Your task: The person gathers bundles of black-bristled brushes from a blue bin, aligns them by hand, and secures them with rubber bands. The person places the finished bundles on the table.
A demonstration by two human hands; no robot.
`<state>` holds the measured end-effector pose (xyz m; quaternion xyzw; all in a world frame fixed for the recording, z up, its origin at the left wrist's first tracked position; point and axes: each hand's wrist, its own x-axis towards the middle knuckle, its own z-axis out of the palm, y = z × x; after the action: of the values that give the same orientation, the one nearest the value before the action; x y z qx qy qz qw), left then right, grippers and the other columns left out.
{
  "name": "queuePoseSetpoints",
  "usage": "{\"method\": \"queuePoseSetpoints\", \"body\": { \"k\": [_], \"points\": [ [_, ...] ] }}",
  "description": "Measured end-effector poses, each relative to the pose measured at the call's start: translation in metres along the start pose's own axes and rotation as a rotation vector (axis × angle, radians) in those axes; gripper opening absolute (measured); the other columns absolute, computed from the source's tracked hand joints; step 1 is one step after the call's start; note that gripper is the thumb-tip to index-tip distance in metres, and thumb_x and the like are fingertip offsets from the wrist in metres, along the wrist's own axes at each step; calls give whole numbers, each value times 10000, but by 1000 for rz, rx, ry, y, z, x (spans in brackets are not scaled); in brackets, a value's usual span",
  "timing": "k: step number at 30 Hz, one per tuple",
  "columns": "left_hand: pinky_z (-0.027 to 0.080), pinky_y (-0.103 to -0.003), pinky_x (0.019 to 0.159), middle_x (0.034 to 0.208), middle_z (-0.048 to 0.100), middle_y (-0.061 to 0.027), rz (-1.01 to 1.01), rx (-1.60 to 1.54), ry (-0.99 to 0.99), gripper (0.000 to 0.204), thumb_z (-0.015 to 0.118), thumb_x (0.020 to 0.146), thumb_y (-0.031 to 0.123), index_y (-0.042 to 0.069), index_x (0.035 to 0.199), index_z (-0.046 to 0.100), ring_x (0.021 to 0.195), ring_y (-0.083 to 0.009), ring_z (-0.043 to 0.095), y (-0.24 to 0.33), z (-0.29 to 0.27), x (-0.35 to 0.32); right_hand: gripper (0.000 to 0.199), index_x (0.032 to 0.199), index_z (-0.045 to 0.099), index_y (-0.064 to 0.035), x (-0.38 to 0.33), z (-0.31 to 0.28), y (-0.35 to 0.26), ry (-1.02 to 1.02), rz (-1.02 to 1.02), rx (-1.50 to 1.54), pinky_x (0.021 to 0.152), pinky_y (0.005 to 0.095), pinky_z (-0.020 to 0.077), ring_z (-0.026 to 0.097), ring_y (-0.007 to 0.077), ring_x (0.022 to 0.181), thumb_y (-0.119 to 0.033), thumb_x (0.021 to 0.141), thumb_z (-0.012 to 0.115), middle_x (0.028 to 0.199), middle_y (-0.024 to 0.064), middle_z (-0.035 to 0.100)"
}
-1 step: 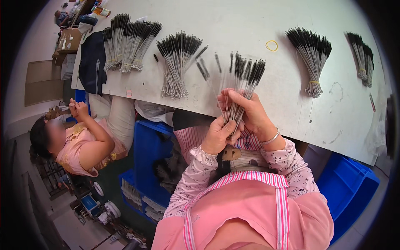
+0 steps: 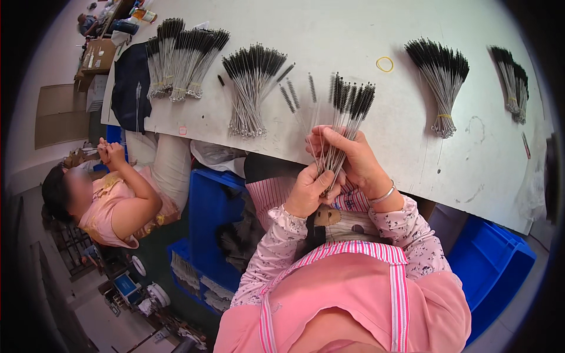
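My left hand (image 2: 307, 193) is closed round the lower wire ends of a bundle of thin wire brushes (image 2: 352, 101) with black bristle tips. Higher up the stems, my right hand (image 2: 358, 157) also grips the bundle, its thumb laid across the wires. A few brushes (image 2: 289, 96) fan out leftward from the rest. The bundle stands tilted, bristles pointing away from me, above the near edge of the table. Left of it on the white table (image 2: 353, 35) lies a loose pile of similar brushes (image 2: 250, 91).
Banded brush bundles (image 2: 188, 65) lie at the far left, and more (image 2: 442, 88) at the right. A yellow rubber band (image 2: 384, 64) rests on the table. Blue bins (image 2: 491, 265) stand beneath the edge. A co-worker (image 2: 126, 206) sits at my left, hands raised.
The fanned brushes have shifted slightly to the right, and one of them now stands closer against the bundle. Both hands stay in nearly the same place.
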<state>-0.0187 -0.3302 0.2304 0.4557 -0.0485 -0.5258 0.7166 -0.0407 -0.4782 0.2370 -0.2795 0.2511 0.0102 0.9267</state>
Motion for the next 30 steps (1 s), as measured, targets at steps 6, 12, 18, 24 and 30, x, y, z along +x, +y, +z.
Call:
{"method": "queuePoseSetpoints", "body": {
  "k": [6, 12, 18, 24, 30],
  "points": [
    [308, -190, 432, 816, 539, -63, -157, -74, -86, 280, 535, 929, 253, 5, 1053, 491, 602, -102, 484, 7, 6, -3, 326, 1089, 554, 55, -4, -2, -3, -77, 63, -3, 764, 360, 541, 646, 257, 877, -192, 883, 604, 989, 195, 633],
    [296, -197, 401, 818, 538, -92, -278, -112, -132, 236, 529, 928, 227, 14, 1018, 481, 618, -132, 505, 5, 2, -8, 339, 1120, 543, 55, -5, -3, 0, -79, 136, -85, 741, 346, 549, 647, 243, 860, -193, 892, 587, 968, 167, 638],
    [390, -222, 430, 606, 503, -22, -311, 117, -72, 196, 524, 894, 210, 54, 780, 558, 465, -114, 483, 39, 32, -19, 347, 1132, 523, 58, -12, 2, 0, -61, 146, -171, 720, 341, 547, 644, 234, 824, -173, 883, 589, 938, 159, 634],
    [221, -214, 324, 559, 410, 22, -389, -166, -275, 336, 550, 902, 425, 95, 906, 491, 398, -62, 350, -30, 3, -19, 662, 1390, 307, -15, 2, -40, -11, -217, -259, -65, 975, 439, 409, 524, 316, 1117, -365, 891, 566, 1314, 184, 459],
    [217, -201, 329, 537, 385, 22, -366, -154, -506, 438, 571, 876, 460, 62, 1011, 448, 421, -66, 365, -71, 16, -37, 885, 1346, 361, 68, -11, -44, -53, -363, -354, -525, 1045, 421, 318, 408, 331, 1269, -603, 801, 551, 1372, 198, 416]
  ]
}}
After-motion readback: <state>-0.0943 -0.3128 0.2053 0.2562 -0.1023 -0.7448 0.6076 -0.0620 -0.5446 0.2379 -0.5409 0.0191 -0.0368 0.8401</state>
